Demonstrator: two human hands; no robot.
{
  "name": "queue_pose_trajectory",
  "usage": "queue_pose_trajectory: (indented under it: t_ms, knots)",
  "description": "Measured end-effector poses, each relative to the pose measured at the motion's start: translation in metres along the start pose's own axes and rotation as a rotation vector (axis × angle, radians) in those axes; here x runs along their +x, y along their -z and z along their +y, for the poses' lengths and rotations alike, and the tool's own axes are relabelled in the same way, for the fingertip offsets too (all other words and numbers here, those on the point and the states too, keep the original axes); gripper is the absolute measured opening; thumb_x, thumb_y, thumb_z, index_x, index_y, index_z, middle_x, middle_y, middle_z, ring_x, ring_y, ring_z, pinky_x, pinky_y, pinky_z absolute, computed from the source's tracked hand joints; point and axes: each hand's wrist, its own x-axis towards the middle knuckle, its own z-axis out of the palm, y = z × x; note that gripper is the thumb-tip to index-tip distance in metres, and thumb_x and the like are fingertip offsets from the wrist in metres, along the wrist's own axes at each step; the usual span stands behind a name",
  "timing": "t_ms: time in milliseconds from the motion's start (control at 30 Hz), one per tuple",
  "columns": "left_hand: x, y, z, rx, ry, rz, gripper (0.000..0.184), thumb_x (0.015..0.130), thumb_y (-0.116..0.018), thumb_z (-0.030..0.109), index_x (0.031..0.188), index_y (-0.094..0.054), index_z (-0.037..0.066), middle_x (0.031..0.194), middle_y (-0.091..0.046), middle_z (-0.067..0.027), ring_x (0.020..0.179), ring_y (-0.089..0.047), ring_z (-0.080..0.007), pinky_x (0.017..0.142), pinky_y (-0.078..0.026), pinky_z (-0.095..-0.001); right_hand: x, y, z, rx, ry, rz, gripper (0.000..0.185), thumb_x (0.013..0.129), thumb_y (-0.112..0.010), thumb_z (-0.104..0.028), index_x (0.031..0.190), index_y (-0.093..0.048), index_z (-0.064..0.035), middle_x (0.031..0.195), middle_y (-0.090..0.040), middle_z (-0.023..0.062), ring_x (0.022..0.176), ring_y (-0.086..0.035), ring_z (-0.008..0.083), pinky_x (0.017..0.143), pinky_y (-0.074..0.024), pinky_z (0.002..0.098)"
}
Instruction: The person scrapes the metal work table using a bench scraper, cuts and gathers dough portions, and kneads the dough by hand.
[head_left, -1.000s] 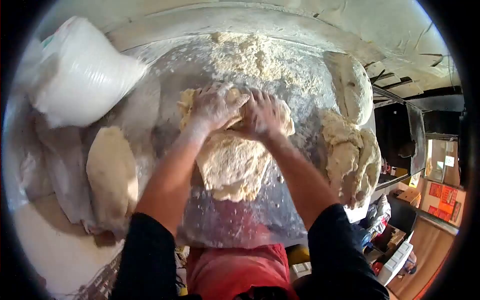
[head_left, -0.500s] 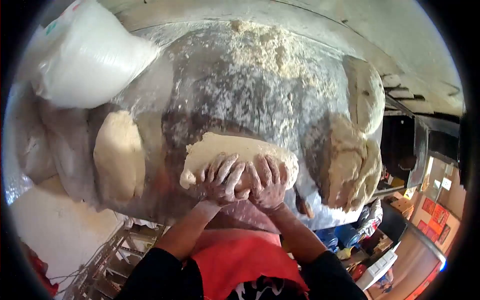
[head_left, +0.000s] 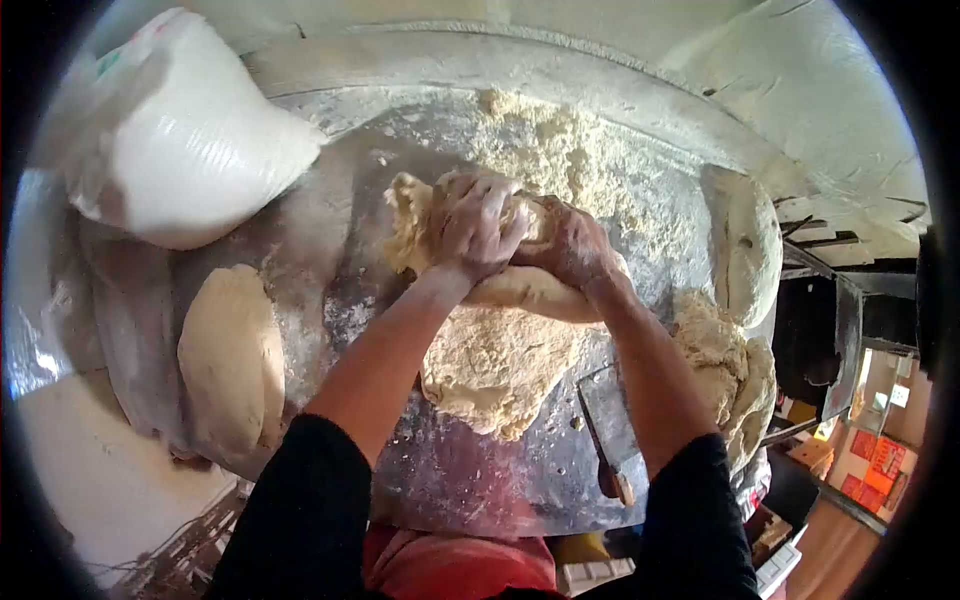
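A large piece of dough [head_left: 505,370] lies in the middle of the floured metal table, its near part spread flat and rough, its far part folded into a thick roll. My left hand [head_left: 478,222] grips the roll left of its middle, fingers curled over it. Close beside it, my right hand [head_left: 575,245] is wrapped round the roll as well, with its fingertips partly hidden. Between my right forearm and the flat dough lies a scraper with a metal blade [head_left: 610,412] and a wooden handle.
On the left are a smooth dough piece [head_left: 228,355] and a big white sack [head_left: 200,140]. More dough [head_left: 748,245] lies along the right side, with another lump [head_left: 715,350] nearer. Loose flour [head_left: 570,150] covers the table's [head_left: 460,490] far part.
Since half a second ago, my hands have moved from the near side of the dough to its far side. The dough's near part now lies spread out, and more of the scraper shows.
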Motion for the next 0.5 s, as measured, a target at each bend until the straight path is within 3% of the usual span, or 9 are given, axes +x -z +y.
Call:
queue_pose_trajectory:
  t_ms: [100, 133, 167, 233, 300, 333, 367, 400, 500]
  knots:
    - [-0.011, -0.015, 0.004, 0.203, 0.118, -0.216, 0.073, 0.091, -0.046, 0.075, 0.103, -0.074, 0.008, 0.103, -0.073, -0.0097, 0.113, -0.064, -0.0263, 0.105, -0.045, -0.0484, -0.034, -0.001, -0.019, -0.115, -0.176, -0.066, 0.082, 0.075, -0.079, -0.056, 0.139, -0.057, -0.0087, 0.124, -0.066, 0.0249, 0.113, -0.064, 0.0401, 0.098, -0.0509, 0.0470]
    - [0.004, 0.009, 0.016, 0.006, 0.321, -0.561, 0.079, 0.092, -0.039, 0.078, 0.107, -0.073, 0.009, 0.109, -0.072, -0.0122, 0.115, -0.064, -0.0260, 0.105, -0.045, -0.0485, -0.054, -0.057, 0.029, -0.306, 0.042, 0.319, 0.086, 0.078, -0.076, -0.056, 0.143, -0.051, -0.0064, 0.141, -0.055, 0.0227, 0.129, -0.052, 0.0402, 0.107, -0.0422, 0.0490]
    - [0.011, 0.024, 0.022, -0.011, 0.283, -0.734, 0.079, 0.093, -0.037, 0.077, 0.111, -0.072, 0.009, 0.116, -0.069, -0.0145, 0.118, -0.063, -0.0263, 0.107, -0.043, -0.0486, -0.102, -0.045, -0.017, -0.262, 0.054, 0.298, 0.088, 0.078, -0.073, -0.055, 0.146, -0.046, -0.0060, 0.149, -0.045, 0.0189, 0.137, -0.041, 0.0402, 0.112, -0.0342, 0.0536]
    - [0.024, 0.053, 0.034, -0.068, 0.200, -1.080, 0.080, 0.096, -0.032, 0.075, 0.119, -0.070, 0.008, 0.129, -0.064, -0.0191, 0.122, -0.060, -0.0270, 0.110, -0.039, -0.0488, -0.174, -0.090, -0.015, -0.277, 0.380, 0.655, 0.086, 0.076, -0.075, -0.056, 0.144, -0.049, -0.0102, 0.143, -0.048, 0.0162, 0.134, -0.043, 0.0382, 0.108, -0.0356, 0.0549]
    - [-0.012, 0.118, 0.112, 0.207, 0.172, -1.049, 0.071, 0.093, -0.053, 0.065, 0.144, -0.053, 0.016, 0.150, -0.049, -0.0141, 0.137, -0.047, -0.0327, 0.122, -0.024, -0.0524, -0.235, -0.067, -0.047, -0.283, 0.393, 0.459, 0.082, 0.073, -0.082, -0.048, 0.138, -0.050, -0.0096, 0.132, -0.055, 0.0178, 0.119, -0.052, 0.0398, 0.098, -0.0400, 0.0551]
    - [-0.052, 0.118, 0.115, 0.292, 0.070, -0.948, 0.069, 0.094, -0.052, 0.063, 0.144, -0.053, 0.015, 0.147, -0.052, -0.0124, 0.139, -0.045, -0.0304, 0.121, -0.025, -0.0530, -0.253, -0.069, -0.037, -0.203, 0.450, 0.385, 0.082, 0.074, -0.082, -0.047, 0.140, -0.049, -0.0112, 0.132, -0.055, 0.0182, 0.121, -0.052, 0.0404, 0.100, -0.0389, 0.0553]
    - [-0.098, 0.116, 0.110, 0.220, -0.015, -0.651, 0.061, 0.096, -0.054, 0.057, 0.139, -0.058, 0.014, 0.146, -0.053, -0.0125, 0.139, -0.045, -0.0315, 0.118, -0.027, -0.0532, -0.261, -0.068, -0.024, -0.130, 0.508, 0.330, 0.083, 0.075, -0.083, -0.046, 0.142, -0.048, -0.0127, 0.132, -0.055, 0.0186, 0.122, -0.052, 0.0411, 0.102, -0.0378, 0.0554]
    - [-0.129, 0.123, 0.108, 0.117, -0.027, -0.523, 0.063, 0.091, -0.063, 0.052, 0.140, -0.057, 0.014, 0.146, -0.053, -0.0124, 0.139, -0.044, -0.0342, 0.116, -0.027, -0.0536, -0.272, -0.053, -0.039, -0.210, 0.382, 0.315, 0.081, 0.076, -0.083, -0.043, 0.143, -0.048, -0.0143, 0.135, -0.055, 0.0178, 0.124, -0.052, 0.0393, 0.104, -0.0372, 0.0559]
    - [-0.170, 0.138, 0.126, 0.122, -0.020, -0.165, 0.053, 0.083, -0.060, 0.045, 0.121, -0.071, 0.010, 0.126, -0.067, -0.0101, 0.114, -0.063, -0.0323, 0.100, -0.038, -0.0479, -0.244, -0.064, -0.048, -0.491, 0.290, 0.278, 0.060, 0.088, -0.067, -0.038, 0.144, -0.054, -0.0209, 0.144, -0.053, 0.0114, 0.131, -0.052, 0.0317, 0.107, -0.0358, 0.0570]
